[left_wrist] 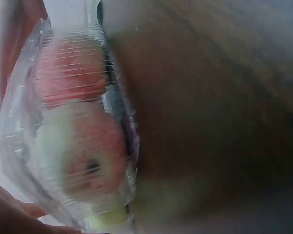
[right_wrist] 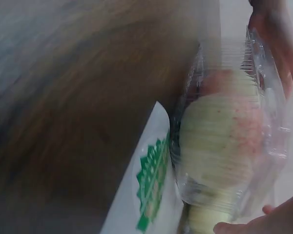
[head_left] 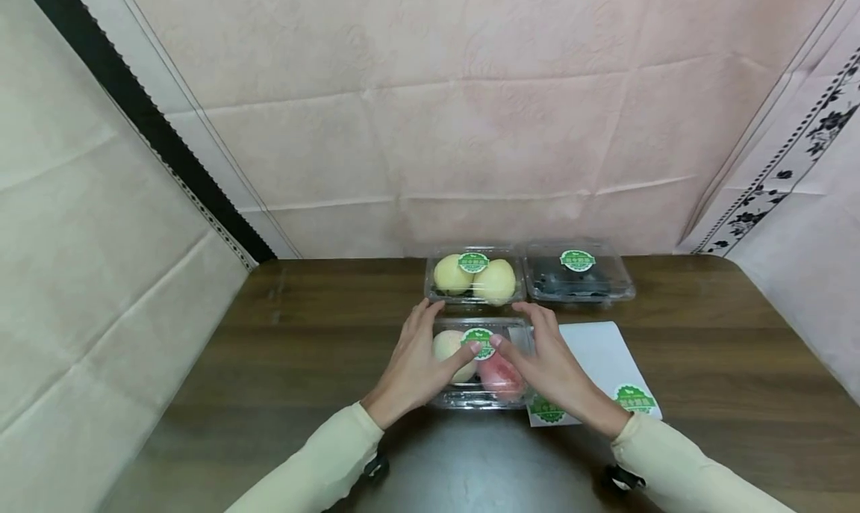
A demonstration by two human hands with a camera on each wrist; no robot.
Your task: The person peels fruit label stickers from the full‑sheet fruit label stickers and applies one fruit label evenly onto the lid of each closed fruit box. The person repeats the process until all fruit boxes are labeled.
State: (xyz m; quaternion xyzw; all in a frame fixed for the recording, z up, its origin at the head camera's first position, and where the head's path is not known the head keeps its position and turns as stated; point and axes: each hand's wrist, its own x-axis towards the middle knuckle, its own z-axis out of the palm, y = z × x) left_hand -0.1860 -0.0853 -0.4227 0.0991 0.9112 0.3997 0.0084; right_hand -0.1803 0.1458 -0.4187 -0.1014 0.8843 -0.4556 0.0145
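A clear plastic fruit box (head_left: 480, 401) lies on the table before me, holding a pale fruit (head_left: 449, 346) and a pinkish-red one (head_left: 500, 376), peach-like in look. On its lid is a round green-and-white sticker (head_left: 478, 341). My left hand (head_left: 419, 360) lies along the box's left side, its thumb tip at the sticker. From the right, my right hand (head_left: 547, 360) mirrors it, thumb also at the sticker, fingers stretched toward the far corner. The box (left_wrist: 19, 141) shows close up in the left wrist view; in the right wrist view one pale fruit (right_wrist: 215, 141) fills its near end.
Behind stand two more clear boxes: one with yellow fruits (head_left: 495, 280), one with dark contents (head_left: 571, 280), both with green stickers. A white sheet (head_left: 598, 352) bearing green stickers (head_left: 634, 399) lies right of the front box, partly under my right arm. Cloth walls edge the wooden table (head_left: 302, 364).
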